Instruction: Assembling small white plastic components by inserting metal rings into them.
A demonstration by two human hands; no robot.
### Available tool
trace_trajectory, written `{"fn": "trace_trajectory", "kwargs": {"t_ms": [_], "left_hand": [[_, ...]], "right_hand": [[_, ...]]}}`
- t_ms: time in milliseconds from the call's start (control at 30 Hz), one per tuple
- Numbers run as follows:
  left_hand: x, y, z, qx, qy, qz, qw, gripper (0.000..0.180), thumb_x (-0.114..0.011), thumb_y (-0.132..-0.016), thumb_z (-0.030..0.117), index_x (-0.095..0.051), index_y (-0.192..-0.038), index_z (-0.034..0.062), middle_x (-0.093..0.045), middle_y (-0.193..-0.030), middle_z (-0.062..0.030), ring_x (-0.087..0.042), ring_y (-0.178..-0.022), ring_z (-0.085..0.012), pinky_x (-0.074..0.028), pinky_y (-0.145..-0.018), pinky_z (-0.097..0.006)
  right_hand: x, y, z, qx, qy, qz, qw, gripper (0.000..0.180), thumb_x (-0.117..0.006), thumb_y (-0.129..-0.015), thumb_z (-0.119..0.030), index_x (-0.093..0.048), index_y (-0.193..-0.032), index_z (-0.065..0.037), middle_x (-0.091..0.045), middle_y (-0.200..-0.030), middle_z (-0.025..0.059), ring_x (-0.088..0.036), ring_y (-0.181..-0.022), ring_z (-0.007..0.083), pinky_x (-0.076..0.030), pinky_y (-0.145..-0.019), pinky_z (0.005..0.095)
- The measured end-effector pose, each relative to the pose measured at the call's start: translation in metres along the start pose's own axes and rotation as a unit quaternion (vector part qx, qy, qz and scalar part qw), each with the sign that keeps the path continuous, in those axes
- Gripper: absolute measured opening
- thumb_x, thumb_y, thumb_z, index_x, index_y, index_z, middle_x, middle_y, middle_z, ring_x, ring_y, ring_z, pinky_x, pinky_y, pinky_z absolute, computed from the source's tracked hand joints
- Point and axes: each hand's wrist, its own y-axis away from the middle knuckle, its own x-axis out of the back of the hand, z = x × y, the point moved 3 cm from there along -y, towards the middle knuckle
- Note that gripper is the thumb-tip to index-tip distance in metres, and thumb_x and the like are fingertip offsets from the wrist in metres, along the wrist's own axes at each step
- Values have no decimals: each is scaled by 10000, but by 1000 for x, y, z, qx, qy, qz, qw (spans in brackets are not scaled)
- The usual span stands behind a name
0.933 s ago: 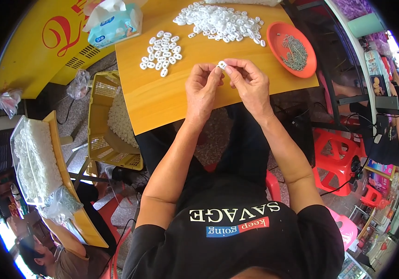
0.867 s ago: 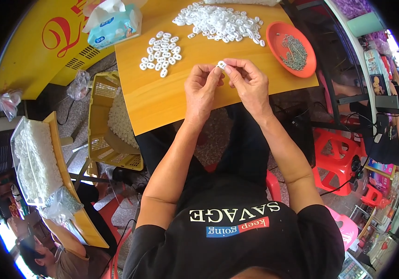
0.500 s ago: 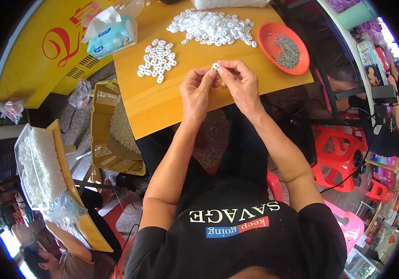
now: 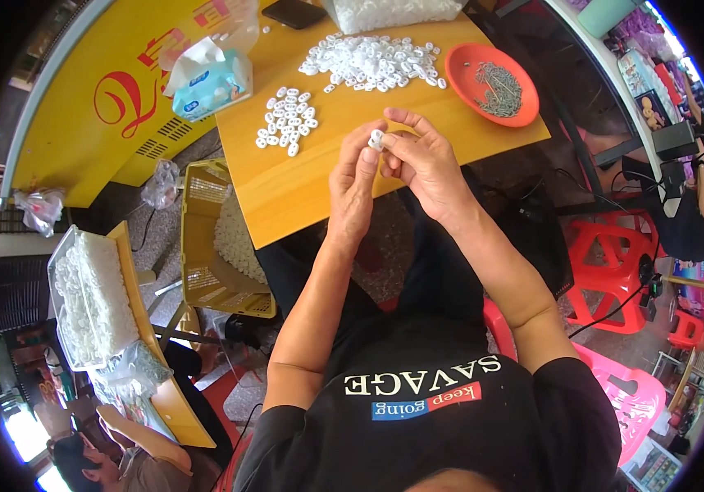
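Two hands are meeting above the near edge of the table (image 4: 303, 197): left hand (image 4: 353, 182) and right hand (image 4: 424, 160) are both pinching one small white piece (image 4: 376, 138) between fingertips. Small pile (image 4: 288, 120) is lying just beyond; big pile (image 4: 372, 60), orange dish (image 4: 491, 84) of pins and tissue pack (image 4: 208, 82) are sitting farther back.

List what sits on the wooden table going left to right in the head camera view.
Tissue pack → small cluster of white plastic pieces → large heap of white plastic pieces → orange dish of metal pins. The hands hold one white piece above the table's near edge.
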Motion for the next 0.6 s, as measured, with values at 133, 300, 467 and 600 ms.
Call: {"fn": "trace_trajectory", "kwargs": {"t_ms": [133,300,467,600], "left_hand": [[-4,5,6,12,69,-23,997,351,-504,-1021,264,-593,-1229,-4,-575,-1193,-56,-530,-1035,-126,-435,-896,-266],[-3,10,6,20,171,-13,985,288,-529,-1009,205,-610,-1169,-22,-603,-1195,-79,-531,-862,-79,-425,-772,-215],[2,10,10,5,173,-1,985,254,-529,-1007,185,-618,-1124,-23,-602,-1193,-82,-537,-871,-88,-424,-768,-215],[14,13,17,14,152,16,988,227,-538,-1000,171,-627,-1098,-14,-608,-1174,-83,-551,-921,-103,-432,-817,-231]], "right_hand": [[-7,9,-3,-31,-55,-40,997,540,-650,-902,-57,-365,-1360,-32,-625,-926,50,-554,-728,81,-499,-697,268],[-16,13,-1,-54,-77,-46,995,614,-628,-898,-10,-293,-1412,-32,-625,-979,66,-553,-790,93,-487,-764,304],[-16,9,10,-43,-77,-59,994,628,-634,-889,-6,-299,-1419,-38,-627,-1013,64,-563,-818,99,-477,-764,259],[-25,6,17,-51,-73,-70,994,576,-627,-911,-20,-335,-1407,-7,-639,-1000,73,-582,-820,94,-492,-751,236]]}}
